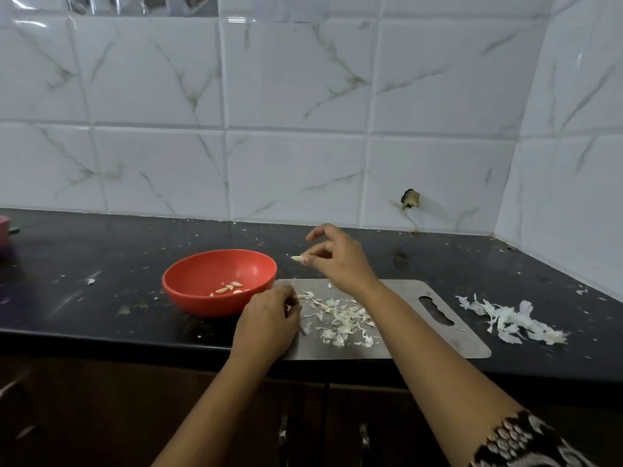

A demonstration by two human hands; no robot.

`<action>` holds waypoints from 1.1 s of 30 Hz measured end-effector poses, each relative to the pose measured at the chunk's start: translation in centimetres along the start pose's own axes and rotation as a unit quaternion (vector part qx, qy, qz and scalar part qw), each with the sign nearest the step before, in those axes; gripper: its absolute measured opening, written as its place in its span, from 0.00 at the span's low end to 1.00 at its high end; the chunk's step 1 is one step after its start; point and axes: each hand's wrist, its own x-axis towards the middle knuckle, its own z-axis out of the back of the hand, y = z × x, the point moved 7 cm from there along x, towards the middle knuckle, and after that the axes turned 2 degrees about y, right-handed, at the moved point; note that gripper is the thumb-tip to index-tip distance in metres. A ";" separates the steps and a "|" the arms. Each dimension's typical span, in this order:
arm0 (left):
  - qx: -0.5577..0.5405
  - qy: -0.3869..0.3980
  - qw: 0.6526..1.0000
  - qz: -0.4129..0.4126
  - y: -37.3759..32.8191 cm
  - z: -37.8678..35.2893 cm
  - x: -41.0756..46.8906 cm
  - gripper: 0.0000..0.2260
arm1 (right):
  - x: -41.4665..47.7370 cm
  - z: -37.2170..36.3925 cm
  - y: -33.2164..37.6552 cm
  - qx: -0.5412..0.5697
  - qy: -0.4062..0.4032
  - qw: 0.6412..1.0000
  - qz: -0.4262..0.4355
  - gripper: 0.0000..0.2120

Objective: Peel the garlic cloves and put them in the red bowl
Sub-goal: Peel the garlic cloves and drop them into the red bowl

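Up over the dark desk (101,264), just to the right of the red bowl (202,303), the right hand (337,261) pinches one peeled garlic clove (297,258) between its thumb and fingertips. The clove points left, toward the bowl, and is close to the rim but not over it. One finger of this hand is lifted up higher than the rest.

The left hand (269,318) is lower and closer to the person. It is at the left edge of a grey metal board (404,291), right beside the bowl. Its fingers are curled in. A tiny pale bit shows at the fingertips, but I cannot tell if the hand holds it. The two hands are apart.

The red bowl sits on the desk by the far left corner of the board. A few peeled cloves (229,288) lie at the bottom of it.

A pile of garlic skins and bits (340,320) lies in the middle of the board. The board has a long hole for a handle on its right side. To the right of the board, a second heap of white skins (512,320) lies on the desk. Little white crumbs are dotted all over the desk.

Behind the desk is a wall of white tiles (293,129) with grey lines. One tile has a small dark hole (409,198). A pink thing (3,230) peeks in at the far left. The right arm wears a black and white sleeve (526,443).
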 end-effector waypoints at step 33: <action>0.051 0.144 0.988 -0.009 0.4 -3.7 2.6 0.19 | -1.8 -1.2 -4.9 -0.215 0.155 0.964 -0.013 0.16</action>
